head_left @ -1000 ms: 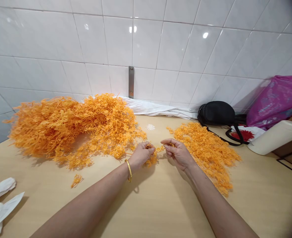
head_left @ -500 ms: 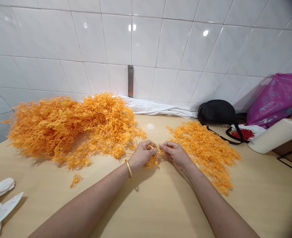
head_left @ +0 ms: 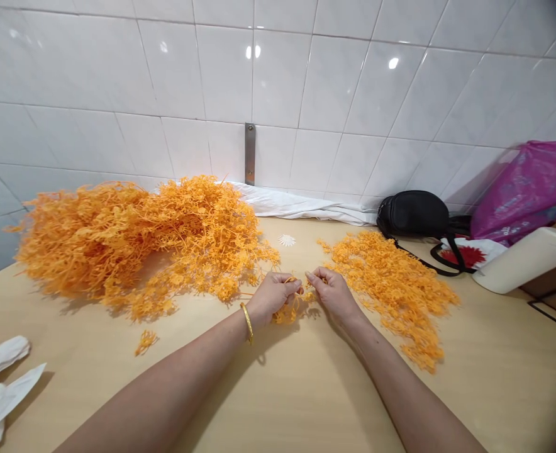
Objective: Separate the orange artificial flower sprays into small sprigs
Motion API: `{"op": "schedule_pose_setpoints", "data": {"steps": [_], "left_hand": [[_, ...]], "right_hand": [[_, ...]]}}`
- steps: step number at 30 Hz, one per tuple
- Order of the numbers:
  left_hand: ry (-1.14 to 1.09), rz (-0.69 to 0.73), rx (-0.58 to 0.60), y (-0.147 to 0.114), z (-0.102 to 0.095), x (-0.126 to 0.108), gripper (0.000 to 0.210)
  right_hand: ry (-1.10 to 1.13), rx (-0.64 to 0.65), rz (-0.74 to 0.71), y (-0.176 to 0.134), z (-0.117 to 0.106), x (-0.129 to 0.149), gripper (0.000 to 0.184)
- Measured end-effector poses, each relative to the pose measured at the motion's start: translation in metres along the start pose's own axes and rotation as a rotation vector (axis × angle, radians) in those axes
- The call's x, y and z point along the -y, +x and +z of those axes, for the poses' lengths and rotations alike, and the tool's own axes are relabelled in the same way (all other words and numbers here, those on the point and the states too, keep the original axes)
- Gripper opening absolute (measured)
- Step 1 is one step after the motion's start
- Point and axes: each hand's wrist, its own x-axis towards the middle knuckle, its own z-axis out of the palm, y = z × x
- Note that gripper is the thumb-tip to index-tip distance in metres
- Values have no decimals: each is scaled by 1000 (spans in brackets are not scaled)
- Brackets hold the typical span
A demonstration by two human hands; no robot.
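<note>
My left hand [head_left: 275,296], with a gold bangle at its wrist, pinches an orange artificial flower sprig [head_left: 290,309] above the table. Close by on the right, my right hand [head_left: 331,290] is closed in a pinch on a bit of the same orange sprig, part of it covered by the fingers. Left of my hands lies a large heap of orange artificial flower stems [head_left: 117,245]. A flatter pile of small orange flower pieces [head_left: 391,283] spreads to the right. One loose orange piece [head_left: 146,341] rests near my left forearm.
A white scalloped piece [head_left: 286,240] lies beyond my hands. White cloth [head_left: 301,206] runs along the tiled wall. At right are a black bag [head_left: 412,214], a purple plastic bag [head_left: 528,189] and a cream cylinder [head_left: 526,259]. White items [head_left: 7,396] lie at the left edge.
My right hand has moved slightly away from the left at the fingertips, and more of the sprig hangs between and below them. The piles look the same.
</note>
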Motion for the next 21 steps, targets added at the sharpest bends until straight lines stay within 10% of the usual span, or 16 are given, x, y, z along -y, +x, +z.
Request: {"op": "schedule_pose_setpoints", "data": {"steps": [4,7,13,21], "left_hand": [[-25,72,-5,-3,0,-1,23],[-113,8,-98,-2,-3,1,24],[-207,-73,-110,3,-3,3,25],[-213,-46,-88,2,-1,4,30]], "right_hand": [[62,-288,40,11,-12,-2,34],[149,-273,84,12,-18,6,30],[316,60,281,-2,-11,20,32],[189,423,170,-11,0,15,26]]}}
